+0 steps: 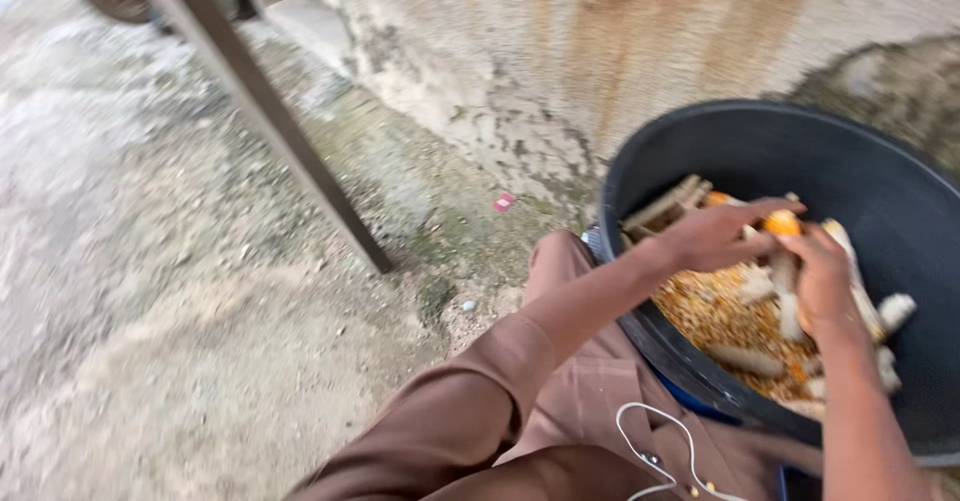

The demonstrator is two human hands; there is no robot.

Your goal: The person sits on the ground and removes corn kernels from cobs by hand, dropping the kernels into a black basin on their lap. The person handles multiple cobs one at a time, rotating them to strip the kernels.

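A half-shelled corn cob point(781, 225), orange kernels at its top and pale bare core lower down, sits between both hands over a black tub point(880, 191). The right hand point(825, 281) closes its grip around the cob's lower part; the left hand point(715, 236) curls over its top. Beneath them lie loose kernels point(710, 316) and stripped cobs point(745, 359). Motion blur hides the fingertips.

Black tub point(880, 176), yellow kernels point(715, 316), seemingly orange cob point(781, 223).
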